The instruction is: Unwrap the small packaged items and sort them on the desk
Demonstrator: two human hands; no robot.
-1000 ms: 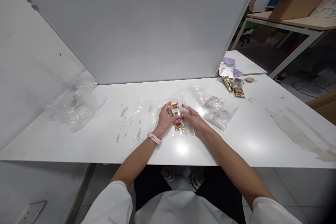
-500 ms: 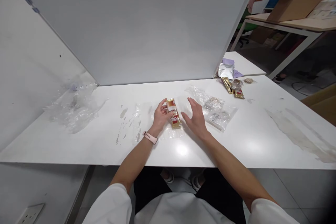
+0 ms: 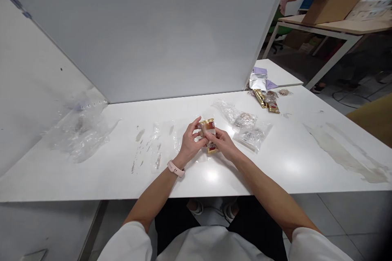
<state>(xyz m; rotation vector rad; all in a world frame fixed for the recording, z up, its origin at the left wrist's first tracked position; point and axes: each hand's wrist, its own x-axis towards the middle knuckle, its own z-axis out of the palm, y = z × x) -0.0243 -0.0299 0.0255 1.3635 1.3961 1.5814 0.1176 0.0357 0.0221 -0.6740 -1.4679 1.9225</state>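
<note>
**Gold packet in both hands, not set down**

White table (image 3: 104, 171) runs the full width, with a big whiteboard (image 3: 159, 36) standing along its back edge. Crumpled clear plastic heap (image 3: 85, 134) at the left end, well apart from the hands. Clear bags (image 3: 252, 134) just beside the right hand, on its far side; contents too glary to name. Flat clear plastic (image 3: 176, 140) spreads near the left hand (edges hard to trace).

Left hand (image 3: 190, 142) pinches the packet, fingers curled at its left edge, thumb across the lower front. Right hand (image 3: 226, 143) grips from the other side, thumb laid on the front, fingers mostly hidden. Silver pouch (image 3: 257, 81) sits at the back right, with loose gold packets (image 3: 273, 107) in front of it, out of reach of either hand.

The gold packet (image 3: 208, 124) is between the two hands, over the table's middle, front face up. Progress, as judged: picking up is done, handling looks midway. No tear shows, so it's probably unopened; setting down is left. Pink wristband (image 3: 176, 169) on the left wrist.
</note>
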